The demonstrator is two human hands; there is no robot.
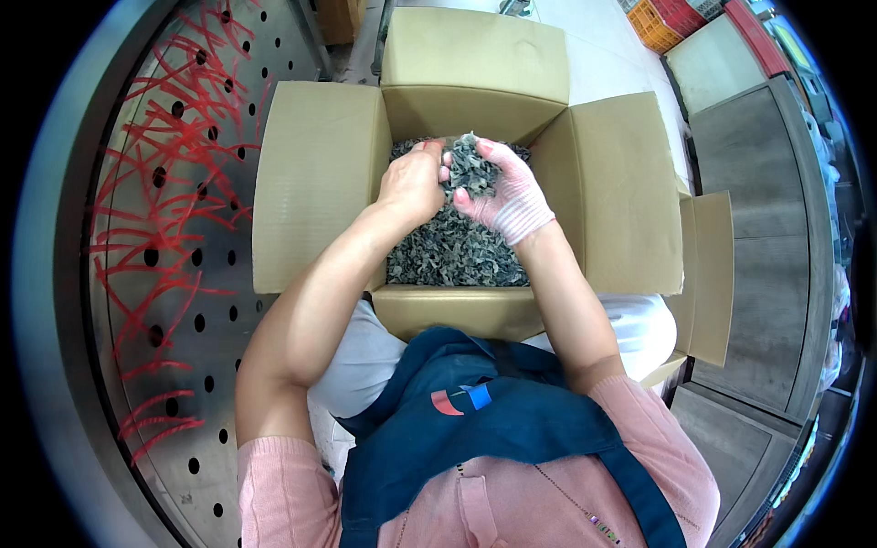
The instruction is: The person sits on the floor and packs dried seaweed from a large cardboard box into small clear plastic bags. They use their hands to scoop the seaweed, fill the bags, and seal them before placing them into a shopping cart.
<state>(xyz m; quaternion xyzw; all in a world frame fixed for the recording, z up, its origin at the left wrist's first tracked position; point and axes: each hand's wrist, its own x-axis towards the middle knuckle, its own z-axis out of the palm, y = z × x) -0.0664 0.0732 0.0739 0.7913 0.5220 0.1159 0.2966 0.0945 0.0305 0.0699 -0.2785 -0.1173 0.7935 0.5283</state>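
Note:
An open cardboard box (473,308) stands before me, its flaps spread outwards, with a mass of small dark grey-green dried flakes (458,250) inside. Over it, my right hand (503,188), in a pale pink fingerless-looking glove with a striped cuff, holds a clump of the same flakes (473,166) in its curved fingers. My left hand (414,179), bare, is close beside the clump on the left, back upwards, fingers bent; its fingertips are partly hidden, so whether it grips anything cannot be told.
At the left stands a perforated metal panel (212,356) with thin red strips (164,240) over it. Grey cabinet doors (760,288) are on the right, with another cardboard box flap (712,274) beside them. An orange crate (651,27) sits at the upper right.

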